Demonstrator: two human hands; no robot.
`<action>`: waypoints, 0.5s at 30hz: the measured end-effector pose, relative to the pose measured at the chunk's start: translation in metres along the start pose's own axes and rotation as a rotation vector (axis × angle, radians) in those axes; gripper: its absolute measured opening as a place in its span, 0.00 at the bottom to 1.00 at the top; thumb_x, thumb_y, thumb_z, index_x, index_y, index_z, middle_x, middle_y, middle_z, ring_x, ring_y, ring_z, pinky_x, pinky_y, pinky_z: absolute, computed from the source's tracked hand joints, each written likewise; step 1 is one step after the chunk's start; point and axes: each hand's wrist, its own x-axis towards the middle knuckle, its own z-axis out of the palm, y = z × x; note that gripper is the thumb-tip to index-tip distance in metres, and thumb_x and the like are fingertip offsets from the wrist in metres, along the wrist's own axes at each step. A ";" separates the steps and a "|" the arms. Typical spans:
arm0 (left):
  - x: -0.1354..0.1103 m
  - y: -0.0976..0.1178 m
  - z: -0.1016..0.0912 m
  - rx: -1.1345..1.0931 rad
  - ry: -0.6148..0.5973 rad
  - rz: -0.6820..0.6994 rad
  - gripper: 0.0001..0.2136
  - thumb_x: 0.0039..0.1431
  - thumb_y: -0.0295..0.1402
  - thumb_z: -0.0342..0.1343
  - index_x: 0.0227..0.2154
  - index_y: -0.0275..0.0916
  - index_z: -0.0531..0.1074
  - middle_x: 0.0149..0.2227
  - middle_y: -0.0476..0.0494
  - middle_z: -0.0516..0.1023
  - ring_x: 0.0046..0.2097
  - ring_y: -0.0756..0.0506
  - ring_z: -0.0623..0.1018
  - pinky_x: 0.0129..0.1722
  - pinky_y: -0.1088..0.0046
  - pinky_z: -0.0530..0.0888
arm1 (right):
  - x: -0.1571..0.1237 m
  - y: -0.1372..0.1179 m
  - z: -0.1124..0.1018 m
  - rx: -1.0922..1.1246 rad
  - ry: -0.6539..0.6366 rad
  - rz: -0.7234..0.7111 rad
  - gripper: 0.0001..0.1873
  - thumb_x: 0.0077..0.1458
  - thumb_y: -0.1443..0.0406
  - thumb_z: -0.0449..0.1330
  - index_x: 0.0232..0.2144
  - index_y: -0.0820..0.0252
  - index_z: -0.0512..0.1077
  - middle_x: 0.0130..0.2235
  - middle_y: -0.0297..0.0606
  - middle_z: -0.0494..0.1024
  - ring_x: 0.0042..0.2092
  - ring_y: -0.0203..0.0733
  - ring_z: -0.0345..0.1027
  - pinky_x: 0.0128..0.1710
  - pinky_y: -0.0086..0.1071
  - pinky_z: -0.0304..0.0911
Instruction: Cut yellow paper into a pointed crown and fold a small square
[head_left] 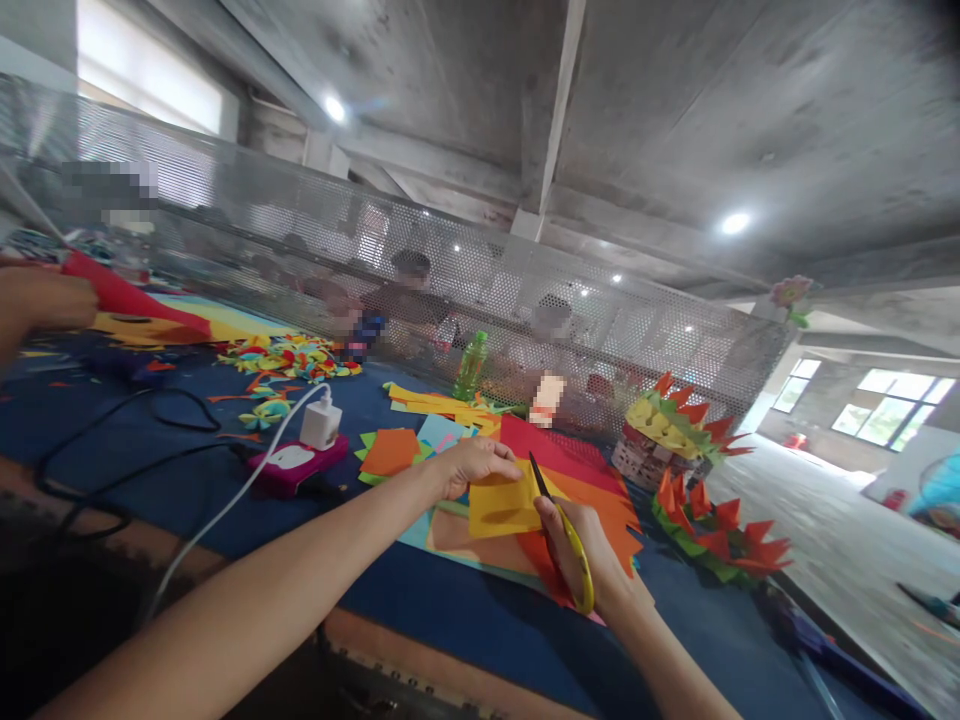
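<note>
My left hand [480,467] is closed on the upper left edge of a yellow sheet of paper [499,507]. Yellow-handled scissors [580,560] are in my right hand [589,535], their dark blades pointing up and away at the sheet's right side. Whether the blades are cutting into the paper I cannot tell. Beneath the yellow sheet lies a spread of coloured paper, with a red sheet [547,445] at the back and orange sheets [611,505] to the right. Left of my left hand are stacked orange paper squares [390,452].
A white charger [321,424] with its cable sits in a magenta power strip [289,468]. Behind stand a green bottle [470,368] and a mesh divider [300,240]. Folded-paper flowers [724,535] lie at right, paper scraps [289,355] at left. A co-worker's hand [49,298] is far left.
</note>
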 end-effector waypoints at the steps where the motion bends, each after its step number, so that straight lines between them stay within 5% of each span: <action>1: 0.000 0.001 -0.002 0.010 0.007 -0.007 0.08 0.36 0.28 0.66 0.21 0.37 0.72 0.23 0.48 0.77 0.26 0.48 0.76 0.27 0.74 0.69 | 0.000 -0.001 -0.001 0.009 0.006 -0.005 0.34 0.61 0.41 0.39 0.19 0.59 0.63 0.21 0.34 0.67 0.25 0.36 0.59 0.24 0.28 0.48; 6: 0.001 0.009 -0.018 0.008 0.111 0.022 0.06 0.38 0.28 0.65 0.21 0.37 0.73 0.23 0.48 0.78 0.26 0.46 0.76 0.29 0.72 0.70 | 0.006 0.004 -0.016 -0.028 0.049 0.080 0.34 0.60 0.40 0.41 0.22 0.59 0.69 0.21 0.36 0.71 0.26 0.40 0.66 0.25 0.29 0.53; 11: 0.008 0.009 -0.027 -0.011 0.214 0.036 0.07 0.39 0.25 0.64 0.18 0.38 0.70 0.21 0.49 0.76 0.26 0.46 0.76 0.29 0.72 0.70 | 0.015 0.035 -0.047 -0.517 0.062 0.327 0.26 0.57 0.44 0.49 0.35 0.57 0.74 0.31 0.48 0.80 0.35 0.55 0.74 0.29 0.35 0.57; 15: 0.012 0.005 -0.027 0.014 0.217 0.019 0.07 0.38 0.26 0.65 0.18 0.38 0.70 0.22 0.48 0.77 0.27 0.46 0.77 0.29 0.72 0.70 | 0.012 0.067 -0.067 -0.730 -0.071 0.450 0.17 0.58 0.56 0.52 0.38 0.60 0.76 0.38 0.55 0.80 0.40 0.59 0.76 0.31 0.38 0.59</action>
